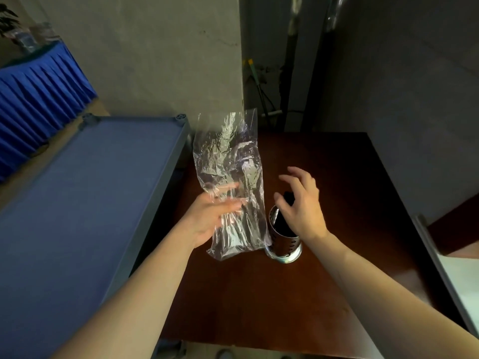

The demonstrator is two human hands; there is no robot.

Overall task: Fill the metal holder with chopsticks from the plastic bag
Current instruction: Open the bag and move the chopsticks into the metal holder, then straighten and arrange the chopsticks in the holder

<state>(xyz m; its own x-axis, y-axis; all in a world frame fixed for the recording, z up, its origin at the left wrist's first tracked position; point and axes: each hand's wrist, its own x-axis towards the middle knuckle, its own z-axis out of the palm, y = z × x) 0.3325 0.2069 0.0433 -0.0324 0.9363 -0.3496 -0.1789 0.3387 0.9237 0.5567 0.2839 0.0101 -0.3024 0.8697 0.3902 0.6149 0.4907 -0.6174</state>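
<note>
Dark worktop: my left hand grips plastic bag; right hand, fingers spread, hovers over chopsticks, risks tipping metal holder

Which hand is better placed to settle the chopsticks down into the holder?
Probably the right hand: it hovers open over the dark chopsticks in the metal holder, while the left hand holds the plastic bag.
</note>
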